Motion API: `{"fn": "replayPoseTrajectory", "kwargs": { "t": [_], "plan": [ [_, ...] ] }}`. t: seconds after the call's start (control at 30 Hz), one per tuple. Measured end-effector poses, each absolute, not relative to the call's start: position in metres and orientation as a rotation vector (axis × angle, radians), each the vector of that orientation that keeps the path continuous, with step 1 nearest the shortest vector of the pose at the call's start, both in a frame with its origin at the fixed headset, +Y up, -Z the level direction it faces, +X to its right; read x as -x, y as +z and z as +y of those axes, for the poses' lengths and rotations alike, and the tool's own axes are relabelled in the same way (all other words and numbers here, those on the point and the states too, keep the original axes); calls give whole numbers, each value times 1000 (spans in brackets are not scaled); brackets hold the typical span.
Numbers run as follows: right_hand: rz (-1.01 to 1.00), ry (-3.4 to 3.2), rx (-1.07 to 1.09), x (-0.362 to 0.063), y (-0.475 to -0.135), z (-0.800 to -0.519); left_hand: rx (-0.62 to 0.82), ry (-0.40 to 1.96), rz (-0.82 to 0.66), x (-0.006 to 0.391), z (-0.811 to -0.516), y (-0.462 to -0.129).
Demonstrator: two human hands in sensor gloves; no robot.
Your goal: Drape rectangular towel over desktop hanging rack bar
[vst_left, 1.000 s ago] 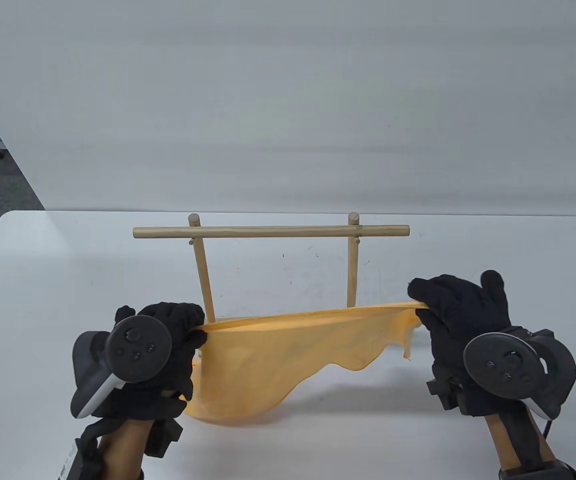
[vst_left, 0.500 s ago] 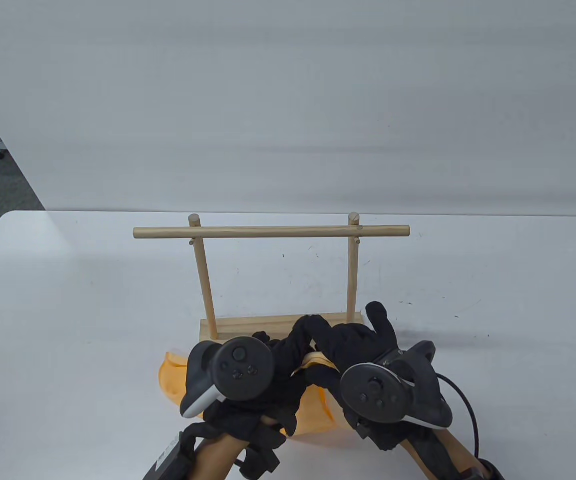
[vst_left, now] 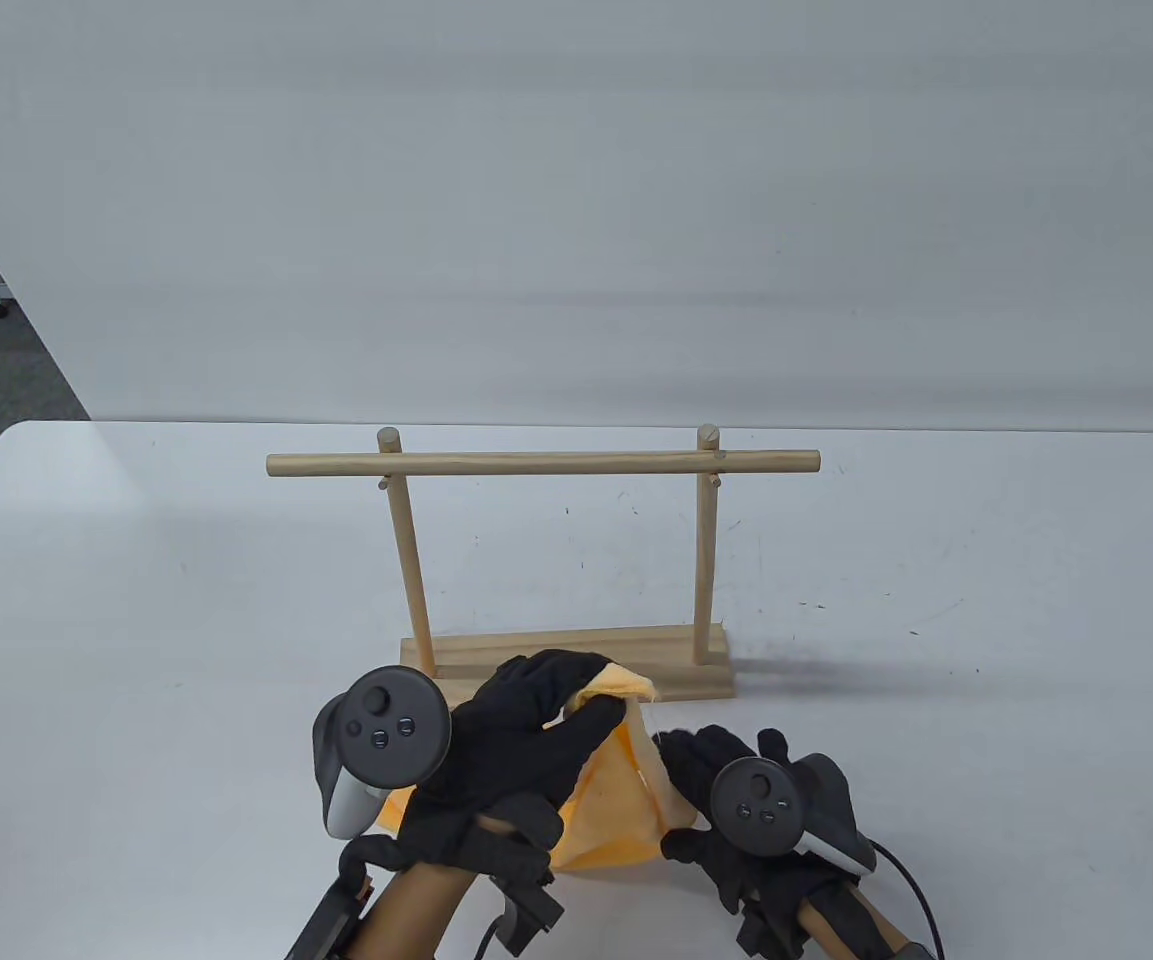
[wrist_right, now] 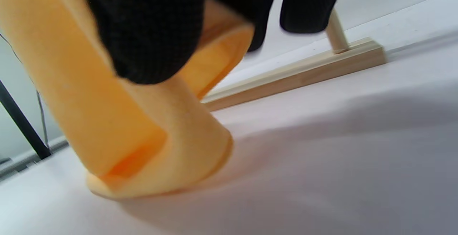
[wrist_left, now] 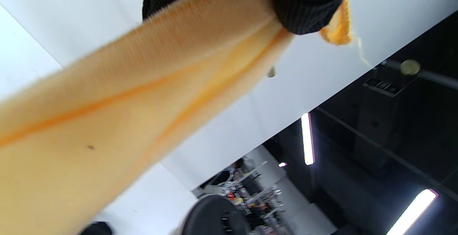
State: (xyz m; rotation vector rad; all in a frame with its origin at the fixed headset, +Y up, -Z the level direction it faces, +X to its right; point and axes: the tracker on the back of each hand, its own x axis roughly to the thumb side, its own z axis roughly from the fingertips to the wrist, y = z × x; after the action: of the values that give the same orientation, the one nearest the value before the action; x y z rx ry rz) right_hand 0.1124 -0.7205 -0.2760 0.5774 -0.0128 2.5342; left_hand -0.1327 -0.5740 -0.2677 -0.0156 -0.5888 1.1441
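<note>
The orange towel [vst_left: 616, 810] is folded in half and hangs in front of the wooden rack. My left hand [vst_left: 604, 690] pinches its upper corners together, just before the rack's base [vst_left: 696, 685]. The left wrist view shows the towel [wrist_left: 143, 95] stretched from my fingers [wrist_left: 307, 9]. My right hand [vst_left: 678, 752] is lower, at the towel's right edge. In the right wrist view its fingers [wrist_right: 150, 31] grip the towel [wrist_right: 71, 95], whose lower fold touches the table. The rack bar [vst_left: 536, 463] is bare, high above both hands.
The rack stands mid-table on two upright posts [vst_left: 704, 560]. Its base [wrist_right: 297, 72] and one post [wrist_right: 336, 31] lie just beyond the towel in the right wrist view. A cable [vst_left: 911, 880] trails from my right wrist. The white table [vst_left: 136, 600] stretches around.
The hands went from holding the towel stretched wide to meeting at the middle, folding it in half. Now the left hand holds the joined corners and the right hand has dropped down-right along the edge.
</note>
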Motion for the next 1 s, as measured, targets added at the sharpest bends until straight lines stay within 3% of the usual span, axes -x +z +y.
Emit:
{"fn": "replayPoseTrajectory", "kwargs": {
  "t": [0.1,0.23,0.4,0.67,0.87,1.0],
  "plan": [
    [-86,2387,-509,-129,-276,-700,-28,1249,-588,149,-568,-267],
    [-270,2223,-389,-176,-276,-651,-182,1387,-521,195,-560,-267],
    [-476,2184,-352,-204,-269,-592,-300,1394,-399,238,-561,-265],
    [-589,2047,-377,-207,-260,-519,-372,1304,-358,255,-540,-261],
    [-936,2139,-226,-209,-253,-473,-479,1054,-249,272,-506,-262],
    [-1056,2214,-153,-209,-256,-450,-510,979,-197,279,-486,-265]
  ]
}}
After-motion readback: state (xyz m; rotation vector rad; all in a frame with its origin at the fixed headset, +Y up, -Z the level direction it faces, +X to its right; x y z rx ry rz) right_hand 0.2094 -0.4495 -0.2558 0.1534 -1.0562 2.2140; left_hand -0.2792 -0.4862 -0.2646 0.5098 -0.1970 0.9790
